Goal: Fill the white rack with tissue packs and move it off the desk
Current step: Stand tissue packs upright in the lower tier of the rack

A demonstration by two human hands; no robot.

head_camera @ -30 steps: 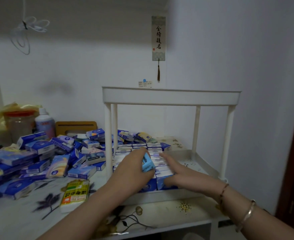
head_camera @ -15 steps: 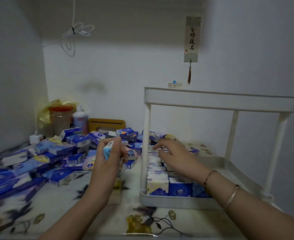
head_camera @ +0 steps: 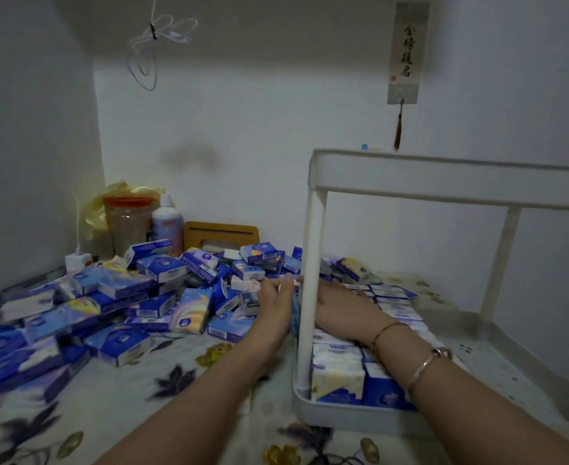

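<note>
White rack beside tissue packs

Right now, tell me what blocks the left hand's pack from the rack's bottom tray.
The rack's front-left post stands directly between the left hand, which holds a light blue pack, and the bottom tray. The right hand rests on the packed rows.

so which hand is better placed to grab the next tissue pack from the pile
Left. The left hand is outside the white rack, right at the edge of the loose pile on the desk, though it seems to hold a light blue pack already. The right hand rests on the packs inside the rack, behind the post.
</note>
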